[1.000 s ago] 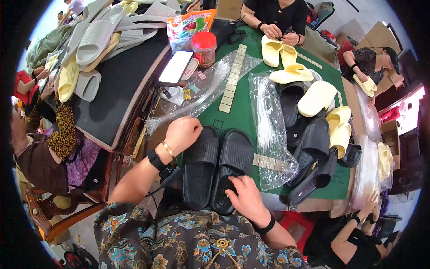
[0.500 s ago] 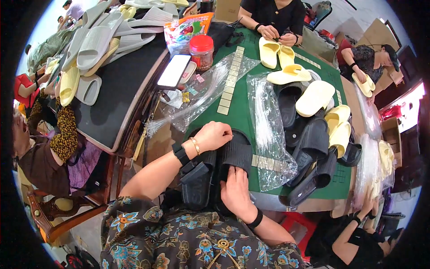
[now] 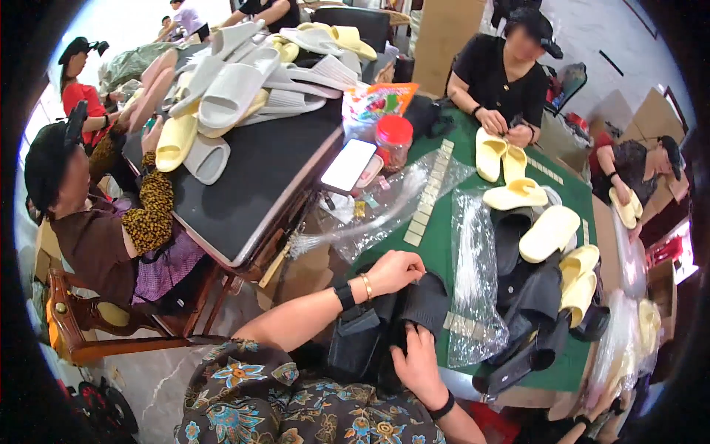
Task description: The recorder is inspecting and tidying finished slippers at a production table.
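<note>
Nearest me, at the near edge of the table, a pair of black slides sits in front of the person in the floral top: a left slide (image 3: 356, 348) and a right slide (image 3: 425, 302). The right hand (image 3: 419, 362) has its fingers reaching in at the strap opening of the right slide; the fingertips are hidden, so I cannot tell whether they grip. The left hand (image 3: 396, 272) is bent over the toe end, its fingers curled in toward the thumb; whether anything thin is pinched there, I cannot tell.

The slides look poorly backed at that edge; should the right hand press unevenly, I'd expect one to tip toward the lap. A thin piece between the fingers could slip unseen beneath the dark strap.

Just right lies a clear bag (image 3: 473, 281) of white strands on the green mat (image 3: 573, 362), near enough for an elbow to drag. Beyond it, black slides (image 3: 532, 303) and yellow slides (image 3: 549, 234) overlap in a loose heap that a knock could spread.

Farther off, on the left, a phone (image 3: 348, 166) lies near a red-lidded jar (image 3: 393, 140). At the far side, a co-worker's hands (image 3: 510, 129) meet above more yellow footwear.
</note>
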`<state>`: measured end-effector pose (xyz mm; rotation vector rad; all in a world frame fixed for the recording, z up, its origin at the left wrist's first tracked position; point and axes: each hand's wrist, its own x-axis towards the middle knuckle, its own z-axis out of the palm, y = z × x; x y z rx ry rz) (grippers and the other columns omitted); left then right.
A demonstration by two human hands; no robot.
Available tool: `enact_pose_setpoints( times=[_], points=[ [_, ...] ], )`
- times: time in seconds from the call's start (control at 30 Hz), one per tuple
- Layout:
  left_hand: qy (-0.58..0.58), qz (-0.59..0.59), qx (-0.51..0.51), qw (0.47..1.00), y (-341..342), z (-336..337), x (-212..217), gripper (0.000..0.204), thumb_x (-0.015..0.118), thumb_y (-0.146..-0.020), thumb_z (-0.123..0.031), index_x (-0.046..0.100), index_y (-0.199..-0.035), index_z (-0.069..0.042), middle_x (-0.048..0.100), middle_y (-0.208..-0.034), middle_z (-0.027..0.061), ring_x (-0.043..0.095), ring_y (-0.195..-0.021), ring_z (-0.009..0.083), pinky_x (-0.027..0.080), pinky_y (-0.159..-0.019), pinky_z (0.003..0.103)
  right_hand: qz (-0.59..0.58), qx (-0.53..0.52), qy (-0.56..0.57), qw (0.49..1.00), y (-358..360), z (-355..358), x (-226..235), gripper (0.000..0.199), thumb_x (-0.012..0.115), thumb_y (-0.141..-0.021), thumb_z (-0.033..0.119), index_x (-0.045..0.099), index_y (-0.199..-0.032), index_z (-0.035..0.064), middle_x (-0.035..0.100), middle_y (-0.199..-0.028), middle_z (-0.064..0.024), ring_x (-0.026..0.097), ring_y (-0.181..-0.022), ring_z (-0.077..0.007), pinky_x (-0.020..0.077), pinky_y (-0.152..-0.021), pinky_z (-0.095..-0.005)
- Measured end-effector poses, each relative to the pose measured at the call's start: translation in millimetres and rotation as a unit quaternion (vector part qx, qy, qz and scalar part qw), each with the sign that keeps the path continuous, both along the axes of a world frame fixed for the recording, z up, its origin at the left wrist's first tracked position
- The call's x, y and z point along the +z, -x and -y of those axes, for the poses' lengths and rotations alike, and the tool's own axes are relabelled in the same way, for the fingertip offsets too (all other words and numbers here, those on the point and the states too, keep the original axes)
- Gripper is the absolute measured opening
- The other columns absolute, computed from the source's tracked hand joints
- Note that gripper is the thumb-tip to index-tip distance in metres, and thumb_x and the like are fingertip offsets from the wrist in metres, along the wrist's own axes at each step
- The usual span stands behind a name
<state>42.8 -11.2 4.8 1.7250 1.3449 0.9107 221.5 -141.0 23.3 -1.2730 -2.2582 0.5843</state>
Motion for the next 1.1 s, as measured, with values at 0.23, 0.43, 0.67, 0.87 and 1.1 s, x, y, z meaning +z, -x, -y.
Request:
enact_pose_setpoints(
  times=[0.23, 0.43, 0.67, 0.87, 1.1],
  points=[
    [-0.023, 0.067, 0.022, 0.997, 4, 16, 11, 0.013, 0.067, -0.083, -0.01, 0.067, -0.092, -0.002, 0.069, -0.076, 0.0083, 0.065, -0.068, 0.0145, 0.051, -0.064, 0.028, -0.134, -0.105, 0.034, 0.985, -19, -43, 48, 0.015, 0.063, -0.083, 0.005, 0.065, -0.097, 0.0011, 0.065, -0.089, -0.0146, 0.064, -0.078, -0.0272, 0.051, -0.071, -0.0349],
    [-0.028, 0.107, 0.002, 0.994, 0, 28, 10, 0.013, 0.067, -0.084, -0.01, 0.068, -0.094, -0.002, 0.07, -0.081, 0.008, 0.066, -0.073, 0.0138, 0.051, -0.067, 0.028, -0.191, -0.08, 0.054, 0.977, -5, -105, -12, 0.022, 0.062, -0.084, 0.008, 0.064, -0.104, -0.0007, 0.067, -0.093, -0.015, 0.066, -0.082, -0.0288, 0.0517, -0.077, -0.0335],
    [0.012, 0.174, 0.058, 0.983, 10, 28, 2, 0.016, 0.065, -0.088, -0.012, 0.069, -0.097, 0.0, 0.068, -0.082, 0.0044, 0.06, -0.073, 0.0084, 0.05, -0.066, 0.025, -0.202, -0.071, 0.114, 0.97, 15, -114, -11, 0.015, 0.06, -0.087, 0.009, 0.066, -0.096, -0.0005, 0.069, -0.084, -0.0141, 0.067, -0.077, -0.0205, 0.0509, -0.071, -0.0314],
    [0.054, 0.202, 0.071, 0.975, 10, 24, 6, 0.017, 0.065, -0.088, -0.013, 0.069, -0.098, 0.001, 0.067, -0.079, 0.0026, 0.059, -0.069, 0.0067, 0.048, -0.063, 0.023, -0.265, -0.118, 0.144, 0.946, 15, -113, -15, 0.013, 0.06, -0.089, 0.009, 0.066, -0.095, -0.0009, 0.067, -0.079, -0.008, 0.063, -0.072, -0.013, 0.0494, -0.067, -0.0281],
    [0.049, 0.18, 0.073, 0.98, 10, 26, -2, 0.019, 0.066, -0.087, -0.015, 0.069, -0.095, 0.001, 0.067, -0.077, 0.0014, 0.058, -0.067, 0.0065, 0.048, -0.061, 0.024, -0.283, -0.124, 0.126, 0.943, 15, -107, -17, 0.012, 0.06, -0.089, 0.009, 0.066, -0.094, -0.0002, 0.066, -0.077, -0.0067, 0.059, -0.069, -0.0106, 0.0485, -0.066, -0.0271]
  ],
)
